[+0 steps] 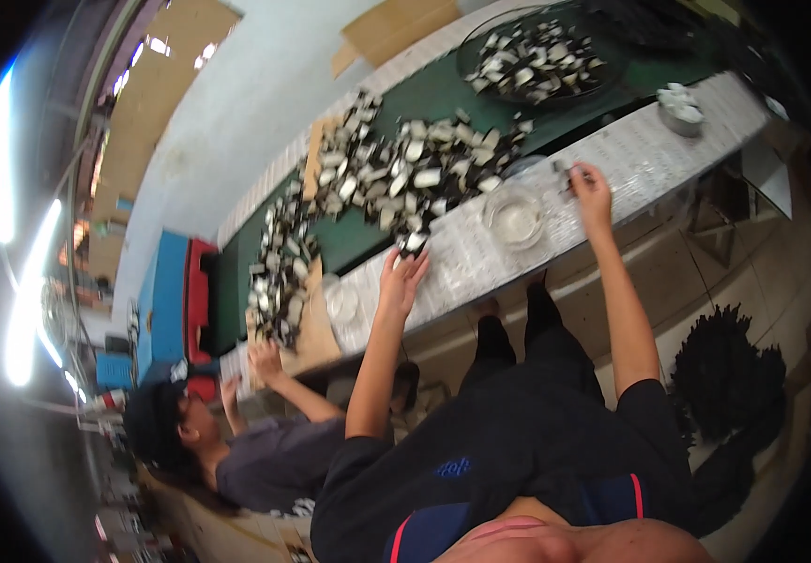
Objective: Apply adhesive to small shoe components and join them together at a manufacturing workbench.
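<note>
Tube lights (34, 300), blue box (160, 305) beside red box (200, 300), cardboard (401, 30) by pale wall (274, 84), shaggy black bundle (729, 380), perhaps cloth

Left arm (374, 368) and right arm (626, 314) outstretched, well apart, left fingers (420, 266) and right fingers (590, 174) curled

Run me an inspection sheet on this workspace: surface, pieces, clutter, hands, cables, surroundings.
Surface: green bench top with a pale strip along its near edge.
Pieces: black-and-white pieces heaped loosely mid-bench; more in a round tray.
Clutter: clear tub and small cup of white bits on the strip; cardboard to the left.
Hands: left hand has its fingers at a black-and-white piece; right hand is by a small dark item; grip unclear on both.
Cables: nothing seen on the bench.
Surroundings: co-worker at left; lit tubes; blue box.
</note>
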`<state>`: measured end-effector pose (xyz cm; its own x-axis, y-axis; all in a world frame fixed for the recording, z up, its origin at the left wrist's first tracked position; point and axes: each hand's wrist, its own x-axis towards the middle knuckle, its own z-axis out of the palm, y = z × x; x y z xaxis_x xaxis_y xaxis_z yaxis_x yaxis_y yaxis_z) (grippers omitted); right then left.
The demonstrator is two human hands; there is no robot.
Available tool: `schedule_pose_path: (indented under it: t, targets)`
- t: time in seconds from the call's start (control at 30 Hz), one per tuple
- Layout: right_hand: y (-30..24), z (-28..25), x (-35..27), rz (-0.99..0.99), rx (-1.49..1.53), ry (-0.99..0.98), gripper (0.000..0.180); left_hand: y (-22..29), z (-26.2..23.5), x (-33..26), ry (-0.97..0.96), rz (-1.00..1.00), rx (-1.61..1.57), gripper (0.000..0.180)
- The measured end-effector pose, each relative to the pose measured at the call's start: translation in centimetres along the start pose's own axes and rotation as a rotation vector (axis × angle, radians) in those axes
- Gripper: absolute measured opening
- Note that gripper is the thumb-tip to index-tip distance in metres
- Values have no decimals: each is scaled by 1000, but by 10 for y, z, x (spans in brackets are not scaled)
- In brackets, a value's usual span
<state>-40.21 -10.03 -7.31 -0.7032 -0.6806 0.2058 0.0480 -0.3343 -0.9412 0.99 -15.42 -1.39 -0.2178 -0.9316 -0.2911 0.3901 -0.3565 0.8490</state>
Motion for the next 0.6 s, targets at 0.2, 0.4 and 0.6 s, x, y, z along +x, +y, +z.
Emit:
schedule_pose_path:
  t: [0.2, 0.4, 0.6]
  targets:
    - [-56, 6, -72, -112, -33, 204, 24, -24, -2, -58, 12, -13, -86, 34]
    - [-142, 59, -168, -159, -311, -325, 22, -27, 13, -118, -46, 42, -76, 41]
    - [-173, 88, -210, -656, -597, -635, 32, -36, 39, -145, -145, -45, -223, 36]
